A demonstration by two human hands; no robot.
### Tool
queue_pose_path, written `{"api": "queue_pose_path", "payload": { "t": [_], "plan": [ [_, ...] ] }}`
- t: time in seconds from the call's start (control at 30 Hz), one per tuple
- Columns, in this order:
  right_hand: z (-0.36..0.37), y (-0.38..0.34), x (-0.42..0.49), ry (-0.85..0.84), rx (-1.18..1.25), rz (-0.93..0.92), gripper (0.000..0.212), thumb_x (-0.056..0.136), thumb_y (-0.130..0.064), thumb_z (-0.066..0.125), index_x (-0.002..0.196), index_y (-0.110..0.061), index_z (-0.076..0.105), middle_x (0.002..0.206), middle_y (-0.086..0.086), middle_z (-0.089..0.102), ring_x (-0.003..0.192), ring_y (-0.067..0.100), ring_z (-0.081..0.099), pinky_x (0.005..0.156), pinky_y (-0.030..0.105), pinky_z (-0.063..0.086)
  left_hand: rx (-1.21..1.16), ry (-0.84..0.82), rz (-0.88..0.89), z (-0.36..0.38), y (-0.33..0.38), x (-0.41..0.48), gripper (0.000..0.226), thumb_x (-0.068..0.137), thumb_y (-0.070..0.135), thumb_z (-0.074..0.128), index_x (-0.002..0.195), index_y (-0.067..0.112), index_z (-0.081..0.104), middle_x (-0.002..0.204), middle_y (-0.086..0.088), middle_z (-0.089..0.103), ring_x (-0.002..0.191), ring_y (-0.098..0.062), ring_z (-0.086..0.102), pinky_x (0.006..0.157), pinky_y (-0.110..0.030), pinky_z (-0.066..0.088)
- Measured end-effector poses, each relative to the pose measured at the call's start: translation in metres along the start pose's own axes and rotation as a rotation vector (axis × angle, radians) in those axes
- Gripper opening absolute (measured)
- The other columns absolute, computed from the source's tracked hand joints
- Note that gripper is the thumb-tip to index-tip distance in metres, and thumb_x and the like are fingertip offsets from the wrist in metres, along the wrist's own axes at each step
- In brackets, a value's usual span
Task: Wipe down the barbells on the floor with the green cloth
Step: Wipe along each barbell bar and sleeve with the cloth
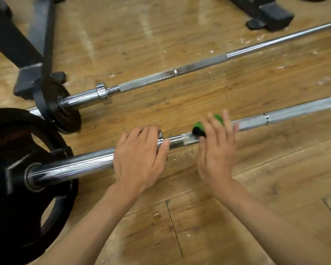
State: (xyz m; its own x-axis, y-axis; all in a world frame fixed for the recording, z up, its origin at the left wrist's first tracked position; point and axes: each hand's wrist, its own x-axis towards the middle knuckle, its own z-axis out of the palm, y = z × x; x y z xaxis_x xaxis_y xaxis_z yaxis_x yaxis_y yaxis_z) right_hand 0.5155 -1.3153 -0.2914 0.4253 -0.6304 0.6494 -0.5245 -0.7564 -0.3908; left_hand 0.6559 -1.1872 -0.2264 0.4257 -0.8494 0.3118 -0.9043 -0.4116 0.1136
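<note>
Left hand [141, 157] was curled round near barbell [75, 166], green cloth [198, 128] pressed under flat, spread-fingered right hand [217, 150]; mid-wipe, rightward stroke judged next.

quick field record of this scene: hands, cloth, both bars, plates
left hand: grips near barbell at its collar
right hand: fingers straight, presses green cloth on near barbell's knurled shaft
far barbell: lies on wooden floor, untouched
plates: large black plate on near barbell, small black plate on far barbell
</note>
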Motion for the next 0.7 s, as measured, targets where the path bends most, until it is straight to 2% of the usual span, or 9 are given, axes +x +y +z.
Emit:
{"api": "queue_pose_path", "payload": {
  "t": [0.1,0.17,0.27,0.33,0.4,0.5,0.6,0.63,0.7],
  "plan": [
    [0.006,-0.019,-0.001,-0.102,-0.018,-0.336,0.036,0.110,-0.027,0.047,0.139,-0.014,0.063,0.141,0.010,0.064,0.146,0.032,0.045,0.127,0.050,0.016,0.022,0.009,0.007,-0.001,-0.001,-0.003,0.049,0.106,0.040,0.030,0.119,0.011,0.068,0.106,-0.003,0.073,0.095,-0.028,0.063,0.081,-0.041,0.037],
    [-0.006,0.008,0.009,-0.116,-0.108,-0.423,0.036,0.107,-0.029,0.052,0.139,-0.018,0.062,0.137,0.008,0.066,0.143,0.031,0.050,0.127,0.053,0.017,0.008,-0.003,0.011,-0.002,-0.001,-0.005,0.050,0.106,0.040,0.029,0.120,0.011,0.067,0.106,-0.004,0.072,0.095,-0.028,0.063,0.081,-0.042,0.041],
    [-0.028,0.052,0.023,-0.068,-0.158,-0.174,0.033,0.106,-0.029,0.045,0.123,-0.013,0.068,0.118,0.009,0.072,0.136,0.030,0.056,0.126,0.058,0.016,-0.016,0.002,0.001,-0.003,0.002,-0.008,0.047,0.105,0.040,0.031,0.118,0.013,0.067,0.106,-0.002,0.071,0.094,-0.027,0.063,0.080,-0.041,0.043],
    [-0.040,0.056,0.032,-0.042,-0.167,0.048,0.036,0.106,-0.030,0.042,0.106,-0.010,0.072,0.101,0.009,0.072,0.117,0.031,0.064,0.125,0.059,0.018,-0.017,0.018,-0.002,-0.003,0.004,-0.010,0.045,0.104,0.040,0.033,0.115,0.013,0.067,0.106,-0.001,0.071,0.094,-0.027,0.064,0.081,-0.041,0.040],
    [-0.038,0.031,0.036,-0.053,-0.152,0.161,0.039,0.105,-0.033,0.041,0.095,-0.011,0.073,0.090,0.009,0.068,0.094,0.033,0.063,0.122,0.058,0.025,-0.021,0.032,0.004,-0.002,0.006,-0.014,0.045,0.103,0.041,0.034,0.114,0.013,0.067,0.107,-0.001,0.072,0.097,-0.027,0.065,0.084,-0.041,0.038],
    [-0.027,-0.016,0.023,-0.154,-0.097,0.019,0.049,0.109,-0.038,0.036,0.093,-0.015,0.076,0.086,0.007,0.068,0.085,0.029,0.062,0.118,0.053,0.033,-0.026,0.026,0.021,-0.002,0.007,-0.022,0.053,0.106,0.045,0.028,0.119,0.012,0.067,0.115,-0.002,0.072,0.105,-0.026,0.065,0.087,-0.040,0.039],
    [-0.031,-0.016,0.018,-0.211,-0.089,-0.203,0.039,0.108,-0.034,0.044,0.092,-0.017,0.074,0.083,0.000,0.066,0.079,0.022,0.062,0.119,0.049,0.034,-0.023,0.022,0.067,-0.001,0.007,-0.032,0.062,0.108,0.048,0.021,0.128,0.009,0.066,0.122,-0.005,0.071,0.112,-0.027,0.064,0.090,-0.042,0.041],
    [-0.037,-0.005,0.019,-0.198,-0.130,-0.217,0.035,0.106,-0.031,0.046,0.090,-0.018,0.075,0.081,-0.001,0.066,0.077,0.021,0.062,0.119,0.049,0.033,-0.022,0.020,0.078,-0.002,0.008,-0.034,0.064,0.109,0.049,0.020,0.131,0.008,0.065,0.125,-0.006,0.070,0.114,-0.028,0.064,0.090,-0.042,0.041],
    [-0.051,0.022,0.024,-0.156,-0.206,-0.111,0.035,0.103,-0.030,0.047,0.084,-0.018,0.074,0.079,0.000,0.068,0.075,0.023,0.065,0.119,0.050,0.032,-0.013,0.019,0.083,-0.003,0.012,-0.039,0.066,0.108,0.050,0.020,0.133,0.007,0.065,0.128,-0.008,0.070,0.116,-0.029,0.064,0.092,-0.042,0.040]
  ]
}}
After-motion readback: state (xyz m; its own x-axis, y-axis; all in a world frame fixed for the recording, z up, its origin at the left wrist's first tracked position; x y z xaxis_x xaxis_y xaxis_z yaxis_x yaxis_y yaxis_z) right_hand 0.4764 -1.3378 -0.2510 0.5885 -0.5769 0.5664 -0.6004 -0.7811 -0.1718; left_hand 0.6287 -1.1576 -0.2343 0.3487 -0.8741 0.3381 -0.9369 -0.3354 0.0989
